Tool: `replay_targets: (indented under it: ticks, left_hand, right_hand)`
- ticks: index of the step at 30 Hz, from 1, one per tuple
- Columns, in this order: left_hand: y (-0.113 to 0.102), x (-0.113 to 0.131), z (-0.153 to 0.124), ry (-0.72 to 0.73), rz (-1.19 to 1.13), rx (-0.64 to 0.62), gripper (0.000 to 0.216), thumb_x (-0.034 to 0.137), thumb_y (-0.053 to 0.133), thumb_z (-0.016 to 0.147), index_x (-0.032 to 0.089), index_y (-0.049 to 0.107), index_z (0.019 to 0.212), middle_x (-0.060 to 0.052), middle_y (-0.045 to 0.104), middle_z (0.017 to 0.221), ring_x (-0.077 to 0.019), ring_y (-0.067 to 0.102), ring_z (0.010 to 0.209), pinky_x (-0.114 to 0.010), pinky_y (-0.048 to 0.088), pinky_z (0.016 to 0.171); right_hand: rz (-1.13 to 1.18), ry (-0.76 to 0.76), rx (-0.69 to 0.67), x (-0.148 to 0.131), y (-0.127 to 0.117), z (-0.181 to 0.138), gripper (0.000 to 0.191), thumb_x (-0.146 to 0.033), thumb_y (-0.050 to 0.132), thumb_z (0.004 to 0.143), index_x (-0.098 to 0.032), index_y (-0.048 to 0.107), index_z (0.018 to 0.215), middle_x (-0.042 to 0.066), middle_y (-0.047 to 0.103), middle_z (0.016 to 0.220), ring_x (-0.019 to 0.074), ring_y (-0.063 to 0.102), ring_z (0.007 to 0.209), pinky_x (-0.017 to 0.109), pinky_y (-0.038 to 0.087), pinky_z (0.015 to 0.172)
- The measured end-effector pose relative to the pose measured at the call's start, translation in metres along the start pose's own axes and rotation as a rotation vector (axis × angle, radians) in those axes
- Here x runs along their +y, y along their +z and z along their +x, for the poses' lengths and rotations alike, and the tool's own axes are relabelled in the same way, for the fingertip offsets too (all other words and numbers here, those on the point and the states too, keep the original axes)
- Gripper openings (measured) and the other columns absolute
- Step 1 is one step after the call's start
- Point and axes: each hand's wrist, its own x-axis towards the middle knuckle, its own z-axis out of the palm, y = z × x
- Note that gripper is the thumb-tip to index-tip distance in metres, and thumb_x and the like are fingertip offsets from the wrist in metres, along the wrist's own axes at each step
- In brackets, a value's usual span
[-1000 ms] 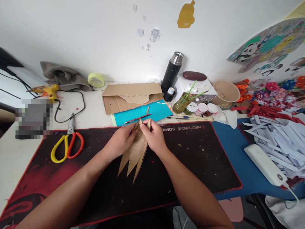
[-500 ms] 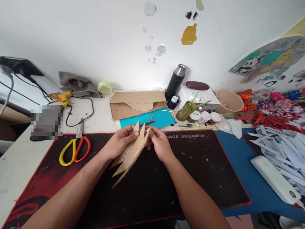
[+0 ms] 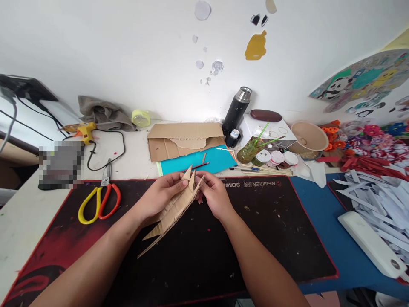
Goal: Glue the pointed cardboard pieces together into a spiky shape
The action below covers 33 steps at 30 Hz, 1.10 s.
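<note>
A piece of brown corrugated cardboard (image 3: 175, 209), cut into long pointed strips at both ends, is held between my hands above the dark mat. My left hand (image 3: 166, 192) grips its upper left part, the thumb pressed on the face near a point. At the upper right tips, my right hand (image 3: 214, 192) pinches the edge, its fingertips partly hidden behind the cardboard. The lower points stick out freely toward me. Left of my hands, scissors (image 3: 102, 198) with one yellow and one red handle lie on the mat, blades pointing away.
Behind my hands lie a folded cardboard sheet (image 3: 185, 132), a blue sheet (image 3: 172, 165) and a pencil (image 3: 200, 165). A black flask (image 3: 236, 111) and paint jars (image 3: 262, 157) stand back right. A yellow glue gun (image 3: 85, 131) lies left, white paper strips (image 3: 377, 213) right.
The cardboard has tilted in my hands, its lower points swinging left and turning more edge-on. Both hands keep their hold at nearly the same spots.
</note>
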Motion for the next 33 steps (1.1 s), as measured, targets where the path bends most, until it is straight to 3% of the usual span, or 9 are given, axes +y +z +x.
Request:
replay_targets:
  ticks: [3,9,14,17,20,24,33]
  left_hand:
    - [-0.003,0.0,0.0,0.048,0.131,0.032,0.042,0.058,0.077,0.088,0.018,0.07,0.101,-0.004,0.075,0.091,-0.0181,0.066,0.079,-0.028,0.051,0.074]
    - [-0.008,0.002,-0.001,0.165,0.495,0.291,0.036,0.056,0.063,0.097,0.022,0.063,0.109,0.004,0.065,0.071,-0.0158,0.053,0.061,-0.026,0.039,0.059]
    - [-0.005,0.001,-0.004,0.236,0.617,0.448,0.027,0.048,0.059,0.098,0.023,0.06,0.107,0.002,0.068,0.076,-0.018,0.057,0.067,-0.029,0.041,0.063]
    - [-0.001,0.003,-0.005,0.287,0.553,0.391,0.028,0.05,0.063,0.096,0.023,0.06,0.1,0.003,0.061,0.076,-0.0169,0.054,0.068,-0.028,0.041,0.063]
    - [0.002,0.01,-0.007,0.249,0.381,0.271,0.039,0.061,0.062,0.096,0.022,0.061,0.091,0.003,0.054,0.074,-0.0153,0.052,0.067,-0.026,0.043,0.061]
    - [0.004,0.02,-0.01,0.147,0.176,0.148,0.046,0.067,0.067,0.092,0.021,0.063,0.097,0.003,0.057,0.08,-0.0149,0.056,0.07,-0.025,0.049,0.06]
    - [0.003,0.017,-0.008,0.131,0.117,0.096,0.049,0.066,0.075,0.085,0.021,0.063,0.096,0.004,0.059,0.072,-0.0143,0.058,0.063,-0.028,0.056,0.057]
  right_hand:
    - [0.016,0.03,0.025,-0.003,0.001,0.0,0.04,-0.058,0.078,0.086,-0.022,0.076,0.102,-0.003,0.063,0.067,0.0125,0.055,0.052,0.025,0.043,0.045]
    - [0.078,-0.002,0.124,-0.006,-0.005,0.001,0.05,-0.068,0.069,0.09,-0.02,0.077,0.102,-0.001,0.061,0.064,0.0141,0.055,0.054,0.024,0.041,0.045]
    - [0.0,-0.027,0.077,-0.005,-0.004,-0.001,0.049,-0.068,0.07,0.091,-0.022,0.076,0.108,0.0,0.065,0.071,0.016,0.057,0.056,0.027,0.044,0.048]
    - [-0.107,-0.05,0.062,-0.004,0.0,-0.002,0.041,-0.059,0.079,0.087,-0.023,0.078,0.105,0.003,0.073,0.084,0.0218,0.067,0.076,0.033,0.055,0.07]
    - [-0.105,-0.057,0.067,-0.003,0.0,-0.001,0.036,-0.057,0.079,0.087,-0.024,0.079,0.101,0.004,0.078,0.097,0.0264,0.071,0.094,0.039,0.056,0.088]
    - [-0.069,-0.036,0.069,-0.004,-0.004,0.0,0.035,-0.056,0.08,0.086,-0.024,0.079,0.099,0.003,0.079,0.096,0.0263,0.071,0.092,0.04,0.055,0.09]
    - [-0.048,0.026,0.132,-0.006,-0.004,-0.002,0.038,-0.056,0.085,0.08,-0.022,0.077,0.095,0.004,0.074,0.088,0.023,0.067,0.079,0.036,0.054,0.075]
